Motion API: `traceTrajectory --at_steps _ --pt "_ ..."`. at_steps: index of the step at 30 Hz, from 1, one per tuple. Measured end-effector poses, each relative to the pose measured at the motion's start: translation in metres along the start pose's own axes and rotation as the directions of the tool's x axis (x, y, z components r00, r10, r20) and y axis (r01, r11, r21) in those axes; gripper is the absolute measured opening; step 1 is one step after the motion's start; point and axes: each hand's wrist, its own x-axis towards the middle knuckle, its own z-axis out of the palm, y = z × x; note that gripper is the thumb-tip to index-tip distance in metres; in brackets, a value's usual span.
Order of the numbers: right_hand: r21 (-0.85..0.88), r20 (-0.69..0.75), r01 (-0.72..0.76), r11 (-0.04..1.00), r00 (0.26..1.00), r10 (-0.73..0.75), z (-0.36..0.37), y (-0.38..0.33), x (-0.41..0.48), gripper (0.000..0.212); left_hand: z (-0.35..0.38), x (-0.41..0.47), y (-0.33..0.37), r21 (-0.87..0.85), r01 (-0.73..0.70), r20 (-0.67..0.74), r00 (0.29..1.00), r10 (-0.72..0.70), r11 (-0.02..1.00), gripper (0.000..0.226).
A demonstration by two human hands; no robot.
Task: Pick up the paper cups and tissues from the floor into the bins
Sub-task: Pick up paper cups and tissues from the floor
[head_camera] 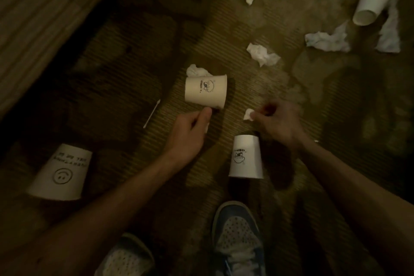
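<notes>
The carpet is dim and patterned, with litter all over it, and I see no bin. My left hand is curled, with a white scrap peeping from under its fingers. Its thumb touches the lower edge of the printed cup, which lies on its side. My right hand, blurred, pinches a tissue scrap at its fingertips.

With my left hand partly full, I reckon the cup could roll off my thumb, or the scrap could drop if I open up to take the cup. The upturned cup stands near my right wrist and could be knocked over. The crumpled tissue tucked behind the printed cup is easy to miss.
</notes>
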Motion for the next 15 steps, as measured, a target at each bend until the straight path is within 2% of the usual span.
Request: traceTrajectory --at_steps 2,5,7,9,12,15 --pt "0.058 0.076 0.058 0.997 0.995 -0.062 -0.001 -0.014 -0.008 0.007 -0.007 -0.008 0.007 -0.141 0.106 -0.060 0.991 -0.116 0.984 0.042" --pt "0.236 0.246 0.226 0.945 0.927 -0.283 0.001 -0.050 -0.028 0.007 -0.022 -0.016 0.023 -0.299 0.125 -0.115 0.979 -0.166 0.946 0.033" --pt "0.343 0.307 0.316 0.884 0.852 -0.424 0.009 -0.077 -0.041 0.006 -0.031 -0.019 0.036 -0.384 0.141 -0.098 0.976 -0.192 0.912 0.031" --pt "0.410 0.306 0.356 0.840 0.814 -0.494 0.020 -0.100 -0.048 0.007 -0.040 -0.020 0.049 -0.402 0.172 -0.025 0.980 -0.199 0.899 0.039" --pt "0.352 0.299 0.422 0.836 0.795 -0.527 0.039 -0.120 -0.049 0.013 -0.052 -0.021 0.064 -0.402 0.220 0.052 0.975 -0.217 0.889 0.053" --pt "0.134 0.282 0.592 0.795 0.746 -0.604 0.050 -0.130 -0.043 0.026 -0.059 -0.021 0.066 -0.479 0.241 0.037 0.966 -0.255 0.844 0.041"
